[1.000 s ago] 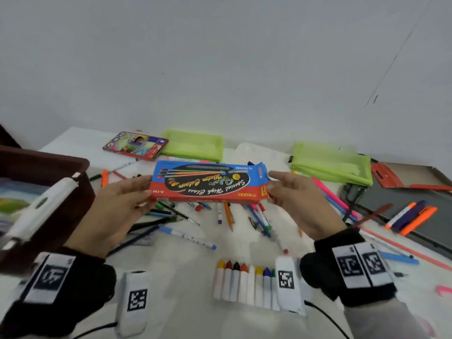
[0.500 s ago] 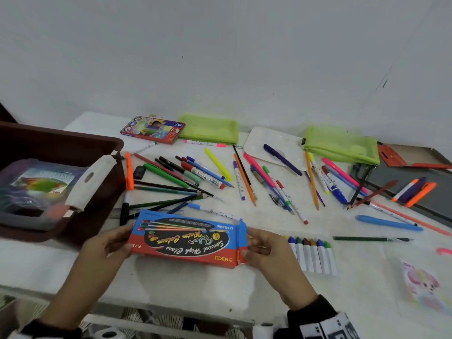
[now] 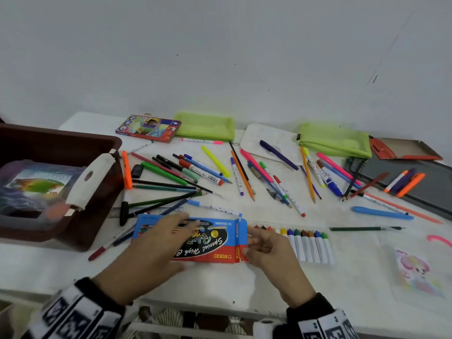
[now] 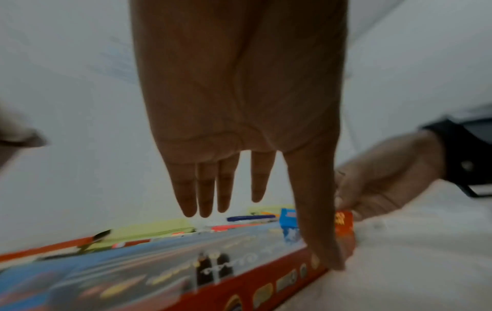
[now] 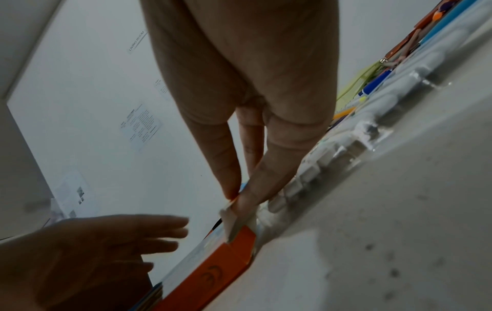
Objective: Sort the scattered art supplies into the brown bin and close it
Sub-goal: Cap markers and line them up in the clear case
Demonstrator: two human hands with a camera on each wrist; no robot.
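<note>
A blue and red water colour pen box [image 3: 210, 241] lies flat on the white table near its front edge. My left hand [image 3: 171, 231] is spread over the box's left half with straight fingers; in the left wrist view my left hand [image 4: 239, 202] hovers above the box [image 4: 133, 273] with only the thumb touching its red edge. My right hand [image 3: 248, 241] pinches the open flap at the box's right end, as the right wrist view shows for my right hand [image 5: 237, 197] and the box [image 5: 213, 273]. A row of markers [image 3: 308, 245] lies just right of the flap. The brown bin [image 3: 73, 138] stands open at the left.
Inside the bin lies a clear pack with a colourful picture [image 3: 36, 184]; a white latch [image 3: 90, 177] hangs on its rim. Pens and pencils [image 3: 220, 172] are scattered across the middle. Two green pouches [image 3: 205, 127] [image 3: 335, 143], a pencil box [image 3: 149, 127] and a dark tray [image 3: 420, 199] sit behind.
The pen box came down from mid-air to the table's front edge. My left hand let go of its left end and now spreads over the top. My right hand stays at the flap end.
</note>
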